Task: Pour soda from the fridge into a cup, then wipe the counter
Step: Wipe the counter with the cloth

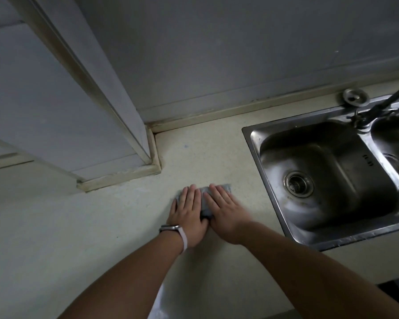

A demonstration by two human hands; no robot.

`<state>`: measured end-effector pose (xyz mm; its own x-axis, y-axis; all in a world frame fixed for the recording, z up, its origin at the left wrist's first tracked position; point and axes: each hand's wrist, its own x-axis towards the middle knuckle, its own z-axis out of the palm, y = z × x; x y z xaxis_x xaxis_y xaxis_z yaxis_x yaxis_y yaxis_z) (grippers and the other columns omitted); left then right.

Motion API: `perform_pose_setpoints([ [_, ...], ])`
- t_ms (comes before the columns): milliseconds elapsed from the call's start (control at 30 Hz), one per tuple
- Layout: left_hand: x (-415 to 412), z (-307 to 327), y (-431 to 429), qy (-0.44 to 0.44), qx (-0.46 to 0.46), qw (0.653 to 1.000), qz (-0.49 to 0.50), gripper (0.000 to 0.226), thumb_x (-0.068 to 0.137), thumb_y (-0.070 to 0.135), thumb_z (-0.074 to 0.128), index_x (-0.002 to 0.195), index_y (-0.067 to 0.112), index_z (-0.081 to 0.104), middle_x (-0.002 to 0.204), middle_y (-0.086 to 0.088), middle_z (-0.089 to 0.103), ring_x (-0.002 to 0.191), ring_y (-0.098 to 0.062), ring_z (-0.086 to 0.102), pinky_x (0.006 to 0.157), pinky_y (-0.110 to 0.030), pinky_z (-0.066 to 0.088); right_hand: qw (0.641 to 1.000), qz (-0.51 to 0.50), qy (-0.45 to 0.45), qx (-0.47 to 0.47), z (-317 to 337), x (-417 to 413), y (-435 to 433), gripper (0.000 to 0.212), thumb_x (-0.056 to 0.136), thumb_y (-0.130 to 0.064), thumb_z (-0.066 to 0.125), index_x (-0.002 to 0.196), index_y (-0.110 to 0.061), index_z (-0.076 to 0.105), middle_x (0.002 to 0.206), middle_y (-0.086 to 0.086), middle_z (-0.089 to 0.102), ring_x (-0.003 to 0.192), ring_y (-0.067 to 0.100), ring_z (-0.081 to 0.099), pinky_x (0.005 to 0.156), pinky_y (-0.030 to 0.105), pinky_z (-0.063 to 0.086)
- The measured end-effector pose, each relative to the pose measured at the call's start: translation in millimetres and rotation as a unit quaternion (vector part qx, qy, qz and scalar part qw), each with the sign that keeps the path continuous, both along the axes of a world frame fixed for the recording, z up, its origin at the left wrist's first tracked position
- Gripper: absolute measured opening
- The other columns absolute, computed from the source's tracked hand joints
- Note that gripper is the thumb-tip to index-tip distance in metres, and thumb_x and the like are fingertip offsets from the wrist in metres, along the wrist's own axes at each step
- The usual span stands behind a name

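A grey cloth (205,203) lies flat on the pale counter (101,226), mostly covered by both my hands. My left hand (189,210), with a watch band on its wrist, presses on the cloth's left part with straight fingers. My right hand (224,210) presses flat on the right part, fingers straight and pointing away from me. The two hands lie side by side, touching near the thumbs. No cup or soda is in view.
A steel double sink (332,233) is set into the counter just right of my hands, with a drain (298,184) and a faucet (382,104) at the back. A boxed wall column (115,176) juts onto the counter at the left. The counter's front edge runs below right.
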<state>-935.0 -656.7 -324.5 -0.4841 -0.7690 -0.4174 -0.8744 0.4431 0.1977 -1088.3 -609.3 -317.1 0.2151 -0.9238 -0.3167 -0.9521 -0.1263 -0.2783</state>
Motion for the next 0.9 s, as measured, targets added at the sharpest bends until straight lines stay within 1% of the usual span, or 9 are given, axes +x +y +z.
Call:
perform_pose_setpoints([
  [67,-1,-2,-13,0.003,-0.004,1.000,0.000,0.079,0.096,0.048,0.034,0.154,0.016,-0.010,0.163,-0.004,-0.016,0.150,-0.022,-0.016,0.121,-0.043,-0.004,1.000,0.000,0.005,-0.001,0,-2,-13,0.073,0.093,-0.048,0.006,0.156,-0.013,-0.003,0.162,0.014,-0.012,0.141,0.020,-0.025,0.116,0.036,-0.016],
  [200,-6,-1,-50,0.000,-0.006,1.000,-0.013,0.078,0.097,0.049,0.032,0.154,0.016,-0.011,0.163,-0.002,-0.017,0.150,-0.020,-0.015,0.121,-0.042,-0.004,1.000,-0.021,0.004,0.016,-1,-5,-47,0.066,0.102,-0.042,0.023,0.156,-0.016,-0.005,0.163,0.010,-0.014,0.149,0.022,-0.015,0.120,0.036,-0.011],
  [333,-7,-1,-71,-0.001,-0.011,1.000,-0.015,0.077,0.097,0.050,0.030,0.154,0.017,-0.011,0.164,-0.001,-0.015,0.150,-0.019,-0.013,0.122,-0.042,-0.002,1.000,-0.023,0.001,0.002,-4,-8,-68,0.066,0.102,-0.041,0.026,0.156,-0.017,-0.002,0.164,0.009,-0.011,0.150,0.022,-0.012,0.122,0.037,-0.007],
  [400,-5,1,-70,0.011,-0.043,0.999,-0.012,0.074,0.098,0.049,0.029,0.155,0.018,-0.006,0.164,-0.001,-0.009,0.151,-0.019,-0.009,0.122,-0.041,-0.002,1.000,-0.018,-0.008,-0.012,0,-10,-71,0.065,0.102,-0.040,0.030,0.157,-0.017,0.005,0.165,0.008,-0.004,0.151,0.022,-0.007,0.122,0.037,-0.004],
  [467,-3,4,-63,0.035,-0.079,0.996,-0.028,0.068,0.099,0.044,0.031,0.156,0.018,0.004,0.165,0.000,0.000,0.152,-0.020,-0.003,0.123,-0.040,-0.001,0.999,-0.012,-0.019,-0.045,6,-9,-72,0.061,0.100,-0.035,0.039,0.155,-0.018,0.019,0.163,0.007,0.012,0.151,0.025,0.006,0.121,0.037,0.004],
  [533,2,6,-58,0.054,-0.085,0.994,-0.040,0.062,0.100,0.038,0.033,0.155,0.018,0.013,0.165,-0.001,0.010,0.152,-0.022,0.004,0.124,-0.040,0.006,0.998,-0.005,-0.009,-0.067,9,-6,-72,0.055,0.097,-0.031,0.046,0.150,-0.018,0.034,0.155,0.007,0.028,0.146,0.026,0.020,0.120,0.037,0.015],
  [600,8,7,-58,0.065,-0.067,0.995,-0.025,0.058,0.101,0.034,0.034,0.154,0.019,0.019,0.163,-0.001,0.016,0.151,-0.023,0.008,0.123,-0.040,0.016,0.998,-0.012,-0.002,-0.063,10,0,-73,0.051,0.096,-0.028,0.048,0.145,-0.019,0.039,0.148,0.006,0.035,0.140,0.027,0.025,0.117,0.037,0.023],
  [733,18,8,-65,0.063,-0.043,0.997,-0.030,0.057,0.101,0.031,0.036,0.154,0.020,0.019,0.163,0.000,0.016,0.151,-0.022,0.008,0.121,-0.039,0.023,0.999,-0.020,0.008,-0.042,13,10,-81,0.049,0.095,-0.025,0.048,0.143,-0.019,0.040,0.144,0.007,0.037,0.135,0.029,0.029,0.115,0.038,0.025],
  [900,46,10,-70,0.065,-0.035,0.997,-0.010,0.056,0.102,0.027,0.035,0.155,0.022,0.018,0.164,0.003,0.013,0.151,-0.020,0.005,0.120,-0.035,0.025,1.000,-0.008,0.019,-0.019,17,39,-89,0.051,0.096,-0.024,0.047,0.146,-0.020,0.036,0.149,0.007,0.033,0.136,0.029,0.029,0.115,0.038,0.027],
])
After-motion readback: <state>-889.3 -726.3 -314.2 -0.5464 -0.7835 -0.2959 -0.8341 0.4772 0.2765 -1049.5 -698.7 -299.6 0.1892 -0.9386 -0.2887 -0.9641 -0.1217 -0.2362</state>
